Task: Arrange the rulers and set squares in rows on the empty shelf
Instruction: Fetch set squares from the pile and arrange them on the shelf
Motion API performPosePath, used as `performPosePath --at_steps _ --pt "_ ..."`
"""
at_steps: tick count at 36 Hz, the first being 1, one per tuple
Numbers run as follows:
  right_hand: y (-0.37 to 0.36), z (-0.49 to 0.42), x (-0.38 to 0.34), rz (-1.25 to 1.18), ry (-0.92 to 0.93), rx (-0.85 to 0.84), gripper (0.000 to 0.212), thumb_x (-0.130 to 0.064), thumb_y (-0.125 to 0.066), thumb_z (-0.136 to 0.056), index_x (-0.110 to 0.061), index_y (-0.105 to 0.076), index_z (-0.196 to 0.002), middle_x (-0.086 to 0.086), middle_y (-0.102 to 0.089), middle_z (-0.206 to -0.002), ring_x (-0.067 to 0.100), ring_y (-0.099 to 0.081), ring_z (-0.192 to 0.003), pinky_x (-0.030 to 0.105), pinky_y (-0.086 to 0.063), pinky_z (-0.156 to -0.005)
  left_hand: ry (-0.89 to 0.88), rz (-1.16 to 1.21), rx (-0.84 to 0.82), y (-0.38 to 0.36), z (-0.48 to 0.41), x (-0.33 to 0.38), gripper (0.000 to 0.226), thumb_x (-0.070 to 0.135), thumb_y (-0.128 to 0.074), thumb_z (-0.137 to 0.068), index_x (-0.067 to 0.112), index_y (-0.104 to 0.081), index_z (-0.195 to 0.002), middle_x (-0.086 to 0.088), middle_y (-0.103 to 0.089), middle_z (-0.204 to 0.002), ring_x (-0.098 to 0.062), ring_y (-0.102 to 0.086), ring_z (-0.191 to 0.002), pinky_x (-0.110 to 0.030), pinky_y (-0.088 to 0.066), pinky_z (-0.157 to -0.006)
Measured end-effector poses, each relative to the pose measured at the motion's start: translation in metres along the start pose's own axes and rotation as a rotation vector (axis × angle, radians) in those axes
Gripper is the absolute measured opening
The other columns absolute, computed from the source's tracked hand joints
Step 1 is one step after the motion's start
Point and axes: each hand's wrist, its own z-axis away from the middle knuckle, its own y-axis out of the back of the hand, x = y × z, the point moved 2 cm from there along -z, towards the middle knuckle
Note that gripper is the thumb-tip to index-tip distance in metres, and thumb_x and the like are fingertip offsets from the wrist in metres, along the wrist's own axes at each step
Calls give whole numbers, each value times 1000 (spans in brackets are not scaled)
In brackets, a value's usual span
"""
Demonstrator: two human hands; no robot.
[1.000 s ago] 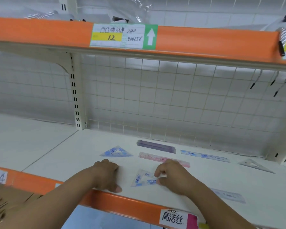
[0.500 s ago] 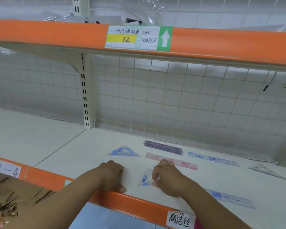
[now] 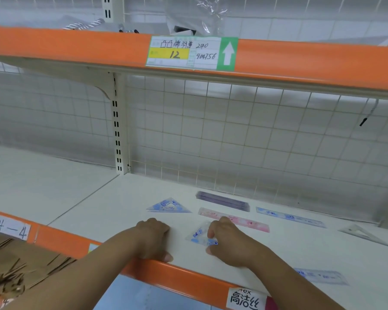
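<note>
The right hand [image 3: 231, 242] pinches a small blue set square [image 3: 198, 236], tipped up off the shelf [image 3: 121, 209] near its front lip, probably to square it with the row behind (pink ruler [image 3: 233, 220], larger blue set square [image 3: 169, 205]), while the left hand [image 3: 154, 240] rests beside it, fingers [image 3: 159, 230] curled, holding nothing.

Wire-grid back wall [image 3: 233, 135], slotted upright [image 3: 119, 130]
</note>
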Motion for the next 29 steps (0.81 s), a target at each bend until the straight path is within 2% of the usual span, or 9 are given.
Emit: performPosePath --at_steps 3,7,15,29 --pt "3 1 3 -5 5 58 28 -25 -56 -92 -13 -50 -116 4 -41 -122 18 -45 -113 28 -40 -95 -7 1 1 2 0 6 48 48 -64 -82 19 -52 -119 -2 -51 -122 -22 -51 -111 -27 -38 -83" --pt "6 4 10 -31 -1 117 27 -26 -57 -93 -20 -51 -119 -1 -44 -124 16 -45 -116 27 -39 -97 -19 -3 15 5 0 20 56 49 -58 -87 19 -46 -134 -5 -46 -132 -23 -45 -121 -28 -37 -95" --pt "12 18 41 13 -45 182 26 -19 -49 -97 -18 -53 -123 3 -49 -126 19 -46 -117 29 -39 -98 -65 16 28 8 -8 57 62 53 -52 -91 20 -38 -142 -9 -37 -142 -26 -37 -130 -33 -34 -106" --pt "28 64 138 0 -235 217 25 -19 -48 -97 -17 -53 -121 1 -50 -124 19 -47 -118 29 -39 -100 -183 -37 22 -5 -31 143 58 46 -55 -90 21 -39 -140 -8 -37 -139 -27 -36 -129 -38 -36 -107"
